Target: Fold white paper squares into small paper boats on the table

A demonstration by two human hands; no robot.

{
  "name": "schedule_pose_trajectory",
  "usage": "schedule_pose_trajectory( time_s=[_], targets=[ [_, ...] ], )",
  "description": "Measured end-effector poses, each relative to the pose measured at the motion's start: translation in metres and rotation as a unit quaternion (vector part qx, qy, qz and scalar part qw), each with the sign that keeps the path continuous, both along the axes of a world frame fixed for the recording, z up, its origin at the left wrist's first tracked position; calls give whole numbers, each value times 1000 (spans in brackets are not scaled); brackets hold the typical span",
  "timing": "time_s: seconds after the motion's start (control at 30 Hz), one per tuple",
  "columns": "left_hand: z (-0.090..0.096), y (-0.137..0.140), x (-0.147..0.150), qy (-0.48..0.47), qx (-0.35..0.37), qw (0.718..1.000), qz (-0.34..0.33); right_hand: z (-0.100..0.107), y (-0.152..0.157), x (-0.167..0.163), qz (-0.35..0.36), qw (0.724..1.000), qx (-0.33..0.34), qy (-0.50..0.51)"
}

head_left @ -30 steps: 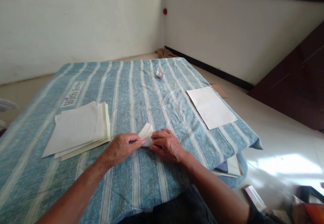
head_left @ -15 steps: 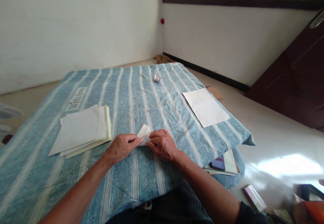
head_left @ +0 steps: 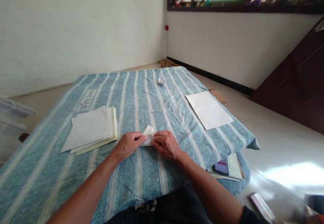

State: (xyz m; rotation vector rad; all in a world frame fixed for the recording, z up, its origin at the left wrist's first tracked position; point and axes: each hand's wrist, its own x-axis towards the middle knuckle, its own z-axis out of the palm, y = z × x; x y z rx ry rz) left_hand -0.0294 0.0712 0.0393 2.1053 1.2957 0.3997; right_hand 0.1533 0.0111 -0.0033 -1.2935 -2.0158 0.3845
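Note:
A small piece of folded white paper (head_left: 147,139) lies between my hands near the front of the table. My left hand (head_left: 130,143) pinches its left side between thumb and forefinger. On the right side, my right hand (head_left: 167,144) has its fingers closed over the paper's edge, hiding that part. A narrow folded flap points up and away from me, above the fingertips.
A blue striped cloth (head_left: 126,95) covers the table. A stack of paper (head_left: 91,126) lies left, a single white sheet (head_left: 209,110) right. A small folded paper shape (head_left: 161,80) stands at the back. Below the right edge, a phone (head_left: 221,166) rests on papers on a stool.
The whole view has shifted a little, so the table sits slightly lower and further right. Both hands keep their hold on the folded paper, with hardly any change in its shape.

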Motion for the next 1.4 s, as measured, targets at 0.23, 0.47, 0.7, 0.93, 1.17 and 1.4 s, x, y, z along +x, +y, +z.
schedule_pose_trajectory(
  time_s=[0.23,0.47,0.7,0.93,1.17,1.4],
  targets=[
    [-2,-8,-1,23,-11,1000,13,-3,-5,-2,10,1000,0,28],
    [-5,-20,-2,53,-8,997,55,-9,-8,-2,14,998,9,52],
    [-5,-35,1,95,35,990,101,-17,-11,-1,17,999,-5,39],
    [-13,-45,3,127,108,981,99,-12,-16,5,34,999,-12,35],
    [-17,-50,2,122,156,976,89,-8,-15,15,69,997,-34,14],
    [-17,-51,3,111,194,971,86,-7,-18,14,53,998,-42,10]
  ],
)
